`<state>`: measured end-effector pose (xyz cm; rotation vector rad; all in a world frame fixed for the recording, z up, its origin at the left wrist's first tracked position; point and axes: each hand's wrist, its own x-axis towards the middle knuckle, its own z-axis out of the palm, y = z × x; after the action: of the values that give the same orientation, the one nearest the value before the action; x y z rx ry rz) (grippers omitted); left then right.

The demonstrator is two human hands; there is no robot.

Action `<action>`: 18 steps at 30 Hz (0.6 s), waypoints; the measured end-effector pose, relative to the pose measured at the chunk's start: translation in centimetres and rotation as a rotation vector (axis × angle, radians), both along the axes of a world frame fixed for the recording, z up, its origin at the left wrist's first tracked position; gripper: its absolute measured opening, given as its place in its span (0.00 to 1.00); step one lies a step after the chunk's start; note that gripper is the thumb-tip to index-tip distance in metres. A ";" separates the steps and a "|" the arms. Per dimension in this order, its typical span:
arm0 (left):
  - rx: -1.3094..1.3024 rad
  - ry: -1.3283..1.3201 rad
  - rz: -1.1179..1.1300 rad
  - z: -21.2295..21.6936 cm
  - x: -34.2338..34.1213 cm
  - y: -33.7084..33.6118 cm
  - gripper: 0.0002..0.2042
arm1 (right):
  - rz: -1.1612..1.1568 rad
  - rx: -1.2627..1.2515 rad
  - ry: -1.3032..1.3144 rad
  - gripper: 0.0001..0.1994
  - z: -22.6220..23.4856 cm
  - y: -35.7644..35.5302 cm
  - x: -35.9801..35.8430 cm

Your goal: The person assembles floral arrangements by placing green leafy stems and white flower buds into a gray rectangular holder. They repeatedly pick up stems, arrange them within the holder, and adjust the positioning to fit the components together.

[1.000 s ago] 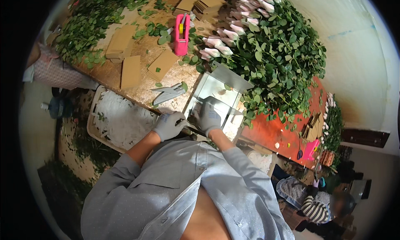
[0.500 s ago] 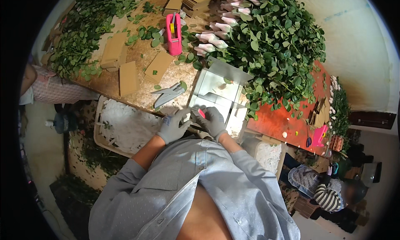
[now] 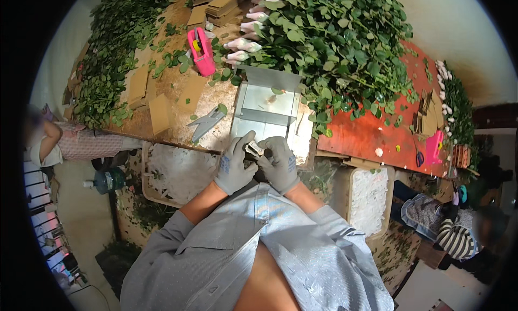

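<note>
My left hand (image 3: 233, 165) and my right hand (image 3: 279, 164), both in grey gloves, meet in front of my waist at the table's near edge. Between their fingertips is a small whitish piece (image 3: 253, 148), pinched from both sides; its kind is too small to make out. Just beyond my hands stands a shiny metal box-like frame (image 3: 264, 115) with upright plates across it. A grey stapler (image 3: 208, 123) lies to its left, its two arms spread in a V.
A pink tape dispenser (image 3: 202, 52) and cardboard pieces (image 3: 160, 114) lie on the table. Leafy stems with wrapped pale flower heads (image 3: 243, 44) are heaped at the back right. Below the edge stand crates of white scraps (image 3: 178, 171). People are at both sides, one in a striped sleeve (image 3: 457, 240).
My hands have turned fingertips-up around the small piece, and the red patch seen between them is no longer visible. My view has shifted, so the table's contents appear further left.
</note>
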<state>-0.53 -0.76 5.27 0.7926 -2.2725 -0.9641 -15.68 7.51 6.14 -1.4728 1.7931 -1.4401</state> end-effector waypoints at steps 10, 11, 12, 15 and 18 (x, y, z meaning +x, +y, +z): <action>-0.232 -0.112 0.006 0.1 -1.3 1.6 0.31 | -0.025 0.100 -0.338 0.14 -2.3 2.0 0.9; -0.213 -0.111 0.000 0.1 -1.5 1.5 0.31 | 0.006 0.161 -0.415 0.14 -3.2 1.7 1.0; -0.283 -0.138 -0.018 -0.7 -1.1 1.5 0.33 | 0.034 0.224 -0.504 0.14 -4.0 1.5 1.5; -0.114 -0.364 -0.034 -2.1 -0.5 -0.1 0.34 | 0.092 0.489 -0.676 0.19 -3.2 1.3 0.4; -0.278 -0.399 -0.046 -4.2 0.4 -3.0 0.32 | 0.048 0.516 -0.441 0.25 -7.6 2.9 0.9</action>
<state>-0.11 -3.81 1.06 0.8712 -2.6988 -0.5208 -14.78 10.38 -1.44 -0.8540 1.6613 -1.0594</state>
